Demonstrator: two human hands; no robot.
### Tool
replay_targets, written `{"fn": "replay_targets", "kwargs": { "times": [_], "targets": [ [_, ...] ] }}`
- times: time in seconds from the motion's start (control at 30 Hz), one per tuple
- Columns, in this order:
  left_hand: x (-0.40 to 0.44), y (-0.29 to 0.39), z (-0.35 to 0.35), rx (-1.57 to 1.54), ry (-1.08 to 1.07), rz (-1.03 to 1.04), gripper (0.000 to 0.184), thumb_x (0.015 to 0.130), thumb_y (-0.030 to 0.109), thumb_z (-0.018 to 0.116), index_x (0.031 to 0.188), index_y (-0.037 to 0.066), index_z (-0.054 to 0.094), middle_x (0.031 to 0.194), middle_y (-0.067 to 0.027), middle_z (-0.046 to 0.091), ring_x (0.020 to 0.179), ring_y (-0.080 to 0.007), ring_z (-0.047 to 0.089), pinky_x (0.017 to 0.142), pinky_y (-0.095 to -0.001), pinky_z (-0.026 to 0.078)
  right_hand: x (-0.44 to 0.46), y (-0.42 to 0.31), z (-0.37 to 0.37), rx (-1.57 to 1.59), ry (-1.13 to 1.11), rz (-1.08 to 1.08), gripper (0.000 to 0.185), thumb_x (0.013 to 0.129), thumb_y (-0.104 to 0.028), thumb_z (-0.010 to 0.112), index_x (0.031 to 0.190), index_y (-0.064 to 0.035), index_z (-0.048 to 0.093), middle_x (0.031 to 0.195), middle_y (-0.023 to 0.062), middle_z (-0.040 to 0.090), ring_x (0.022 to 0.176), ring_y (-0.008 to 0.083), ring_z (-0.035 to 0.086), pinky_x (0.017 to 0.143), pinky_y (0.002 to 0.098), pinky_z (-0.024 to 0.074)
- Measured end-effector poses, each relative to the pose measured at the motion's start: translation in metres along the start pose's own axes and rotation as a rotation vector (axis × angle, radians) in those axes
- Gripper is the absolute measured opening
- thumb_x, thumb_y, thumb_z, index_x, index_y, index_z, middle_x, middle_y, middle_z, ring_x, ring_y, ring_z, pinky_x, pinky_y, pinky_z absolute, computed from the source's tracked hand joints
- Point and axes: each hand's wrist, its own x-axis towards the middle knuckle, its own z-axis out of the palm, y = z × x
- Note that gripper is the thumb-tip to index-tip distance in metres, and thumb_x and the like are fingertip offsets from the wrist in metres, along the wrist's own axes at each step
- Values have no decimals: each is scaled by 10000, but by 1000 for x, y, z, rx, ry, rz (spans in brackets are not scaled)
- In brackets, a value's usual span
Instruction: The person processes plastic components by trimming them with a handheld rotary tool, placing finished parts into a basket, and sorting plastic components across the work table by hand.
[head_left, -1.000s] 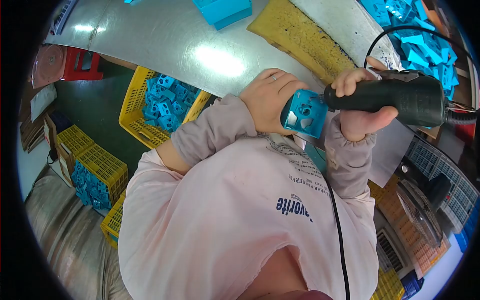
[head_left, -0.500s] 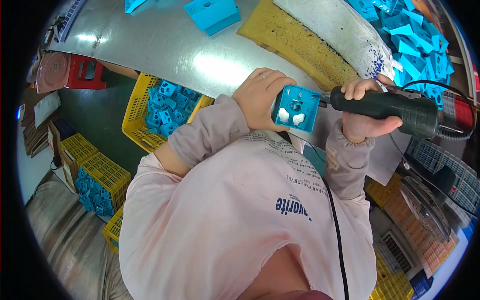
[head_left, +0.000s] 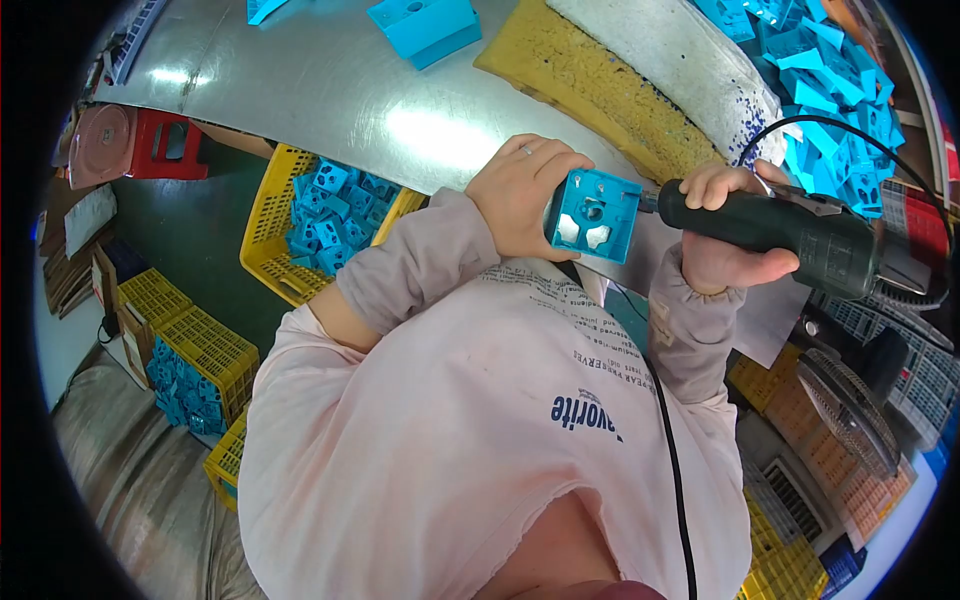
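Power tool (head_left: 835,250), wrapped in right grip (head_left: 713,260), tilts further bodyward than before; left grip (head_left: 515,205) clamps blue plastic housing (head_left: 616,207) at worktop's (head_left: 310,90) near edge.

A hand could pass over the table (head_left: 320,105) between the left hand (head_left: 522,195) and the block (head_left: 425,32). Tool (head_left: 790,232) and part (head_left: 597,215) fill the gap to the right hand (head_left: 718,260), beyond which the pad (head_left: 600,95), cloth (head_left: 665,70) and heap (head_left: 825,70) stand in the way (the cable (head_left: 800,118) arches there too).

The side of the blue box (head_left: 612,208) facing the left hand (head_left: 515,198) is hidden.
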Motion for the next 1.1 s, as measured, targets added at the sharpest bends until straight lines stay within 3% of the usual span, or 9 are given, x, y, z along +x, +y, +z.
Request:
{"fn": "replay_targets", "kwargs": {
  "times": [0.3,0.4,0.57,0.7,0.73,0.83,1.0,1.1],
  "targets": [
    [1,-1,0,-17,12,-5,777,558,371,854,1197,71,530,1100,-113,564,1060,-307,554,988,-428,384,4,2,14,-3,-107,131,928,714,-808,588,1188,-22,450,716,91,552,628,198,548,604,335,463],
    [1,-2,-1,-32,4,-19,776,554,367,856,1195,70,536,1103,-113,564,1060,-309,556,986,-426,387,7,6,10,-83,-116,237,961,730,-863,480,1225,-40,446,716,70,531,609,191,518,600,343,440],
    [2,-4,-1,-34,2,-32,784,542,358,855,1197,68,539,1105,-113,566,1052,-314,560,984,-425,390,5,9,28,-196,-90,316,960,724,-846,518,1219,-26,448,710,61,525,602,179,509,588,316,428],
    [2,-3,-2,-52,-6,-30,779,543,353,852,1196,68,538,1107,-113,568,1053,-313,562,987,-421,388,10,6,29,-92,-105,389,950,700,-698,714,1230,41,438,740,115,579,665,181,560,624,293,446],
    [3,-3,-2,-54,-4,-26,777,544,352,851,1196,68,538,1108,-112,569,1055,-312,562,988,-420,387,19,5,28,-11,-91,407,941,715,-688,709,1222,58,440,717,113,572,661,189,560,612,295,447],
    [2,-4,-2,-55,-17,-39,773,552,354,849,1198,68,537,1116,-109,568,1067,-308,559,989,-418,387,15,11,23,-140,-69,366,967,715,-832,545,1229,-18,454,703,60,520,602,177,499,561,307,408],
    [1,-6,1,-41,3,-23,775,561,366,847,1205,72,534,1126,-105,566,1070,-307,555,999,-415,378,0,12,25,-210,-141,382,971,712,-795,603,1298,-42,420,779,72,532,677,184,518,638,317,417],
    [-1,-2,-2,-25,-5,-13,783,558,370,850,1208,71,531,1134,-108,565,1082,-312,546,1007,-419,369,0,2,27,-202,-74,362,1005,701,-810,597,1328,-49,402,790,78,530,687,185,516,651,327,421]
  ]
}}
